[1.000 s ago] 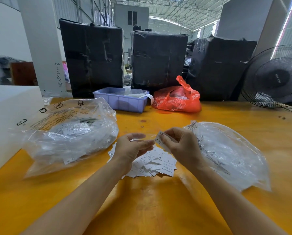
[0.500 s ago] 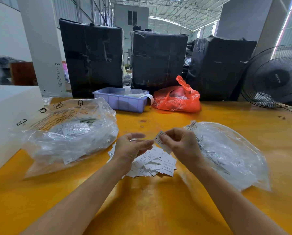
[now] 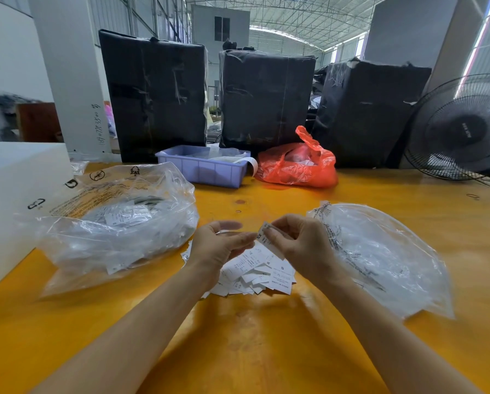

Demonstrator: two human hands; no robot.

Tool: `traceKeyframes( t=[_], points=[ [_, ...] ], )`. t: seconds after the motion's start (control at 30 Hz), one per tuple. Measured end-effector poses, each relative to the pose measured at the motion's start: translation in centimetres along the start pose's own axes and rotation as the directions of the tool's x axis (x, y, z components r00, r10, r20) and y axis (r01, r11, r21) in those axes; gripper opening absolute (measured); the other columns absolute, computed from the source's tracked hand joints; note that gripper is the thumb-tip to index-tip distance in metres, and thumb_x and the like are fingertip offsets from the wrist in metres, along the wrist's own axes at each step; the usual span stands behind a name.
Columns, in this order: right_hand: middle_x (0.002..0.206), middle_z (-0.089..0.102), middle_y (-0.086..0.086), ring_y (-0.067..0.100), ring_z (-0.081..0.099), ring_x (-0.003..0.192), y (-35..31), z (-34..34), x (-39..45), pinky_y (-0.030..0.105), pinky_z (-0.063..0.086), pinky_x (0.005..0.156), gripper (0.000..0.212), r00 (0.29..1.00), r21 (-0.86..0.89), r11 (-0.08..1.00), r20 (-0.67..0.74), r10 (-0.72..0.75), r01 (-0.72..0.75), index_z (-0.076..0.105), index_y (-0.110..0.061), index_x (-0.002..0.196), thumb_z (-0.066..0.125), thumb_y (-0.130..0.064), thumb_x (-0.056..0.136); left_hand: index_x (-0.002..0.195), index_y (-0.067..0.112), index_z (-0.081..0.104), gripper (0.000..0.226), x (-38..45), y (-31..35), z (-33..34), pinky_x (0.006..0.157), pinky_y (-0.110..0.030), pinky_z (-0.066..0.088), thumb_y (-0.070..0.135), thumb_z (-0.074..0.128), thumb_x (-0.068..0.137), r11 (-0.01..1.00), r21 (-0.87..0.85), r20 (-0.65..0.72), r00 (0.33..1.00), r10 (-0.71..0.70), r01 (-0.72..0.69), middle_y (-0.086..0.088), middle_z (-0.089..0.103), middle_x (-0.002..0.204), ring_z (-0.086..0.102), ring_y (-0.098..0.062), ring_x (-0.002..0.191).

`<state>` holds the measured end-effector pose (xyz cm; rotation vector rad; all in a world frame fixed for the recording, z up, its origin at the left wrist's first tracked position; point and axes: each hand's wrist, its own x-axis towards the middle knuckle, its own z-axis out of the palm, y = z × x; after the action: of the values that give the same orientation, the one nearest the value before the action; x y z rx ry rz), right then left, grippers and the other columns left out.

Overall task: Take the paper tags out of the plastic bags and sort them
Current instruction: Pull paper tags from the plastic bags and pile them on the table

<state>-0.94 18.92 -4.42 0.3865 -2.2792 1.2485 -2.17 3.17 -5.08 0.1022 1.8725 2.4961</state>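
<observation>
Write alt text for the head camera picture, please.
The right hand pinches a paper tag above a pile of tags on an orange table, the open left hand beside it. Clear plastic bags lie on both sides.

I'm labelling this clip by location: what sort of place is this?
Probably a warehouse or garment packing floor: a high metal truss roof, big black-wrapped bales behind the yellow table, and a pile of paper size tags.

head cam — forward-down | close over table [image 3: 266, 351] — single view
</observation>
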Motion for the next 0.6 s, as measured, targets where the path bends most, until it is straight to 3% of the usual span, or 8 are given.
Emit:
traceKeyframes(
  t=[0.13,0.23,0.4,0.6],
  points=[
    [0.068,0.067,-0.003,-0.002,0.056,0.056,-0.51,0.08,-0.33,0.011,0.043,0.051,0.009,0.998,0.006,1.000,0.055,-0.010,0.010,0.072,-0.008,0.082,0.072,-0.017,0.083,0.094,0.006,0.059,0.048,-0.25,0.11,0.21,0.060,-0.022,0.053,0.010,0.079,0.050,0.999,0.045,0.023,1.000,0.006,-0.008,-0.010,0.070,0.073,0.069,-0.017,0.064],
    [0.070,0.067,0.001,-0.002,0.056,0.057,-0.77,-0.04,-0.33,0.011,0.042,0.053,0.010,0.997,0.061,0.998,0.076,0.019,-0.024,0.071,-0.004,0.084,0.071,-0.014,0.083,0.095,0.006,0.059,0.049,-0.33,0.14,0.32,0.064,-0.024,0.052,0.011,0.079,0.050,0.999,0.048,0.031,1.000,0.004,-0.006,-0.011,0.070,0.076,0.069,-0.018,0.066],
    [0.080,0.069,0.020,0.017,0.056,0.065,-0.76,-0.17,-0.39,0.030,0.044,0.060,0.015,0.980,0.154,0.980,0.172,0.100,-0.127,0.070,-0.001,0.087,0.068,-0.016,0.085,0.093,0.006,0.059,0.048,-0.37,0.21,0.24,0.059,-0.021,0.051,0.010,0.077,0.049,1.000,0.019,0.018,1.000,-0.015,0.015,-0.011,0.070,0.075,0.068,-0.018,0.064],
    [0.077,0.069,0.018,0.014,0.056,0.062,-0.73,-0.07,-0.30,0.025,0.044,0.056,0.004,0.979,0.215,0.963,0.158,0.129,-0.162,0.070,-0.006,0.085,0.069,-0.009,0.084,0.091,0.005,0.058,0.032,-0.12,0.20,0.27,0.047,-0.017,0.050,0.004,0.076,0.065,0.992,-0.112,-0.009,0.998,-0.062,0.060,-0.008,0.070,0.060,0.068,-0.014,0.052]
  ],
)
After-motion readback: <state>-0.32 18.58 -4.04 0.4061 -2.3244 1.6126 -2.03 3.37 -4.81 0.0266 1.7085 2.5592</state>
